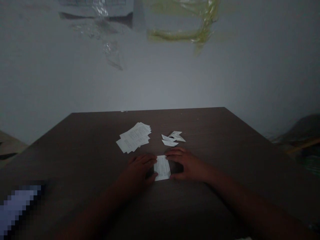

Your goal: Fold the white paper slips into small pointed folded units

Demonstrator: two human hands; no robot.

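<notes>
Tabletop: left hand, right hand touch slip.

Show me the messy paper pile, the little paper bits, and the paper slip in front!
Messy paper pile (133, 137), head view, on the top sheet's middle.
Little paper bits (169, 143), head view, on the lowest bit.
Front paper slip (162, 168), head view, on its middle.

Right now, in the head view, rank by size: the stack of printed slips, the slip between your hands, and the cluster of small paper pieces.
1. Stack of printed slips: largest.
2. Single slip and cluster of small paper pieces: too alike to rank, and the slip sits nearer the camera.
</notes>
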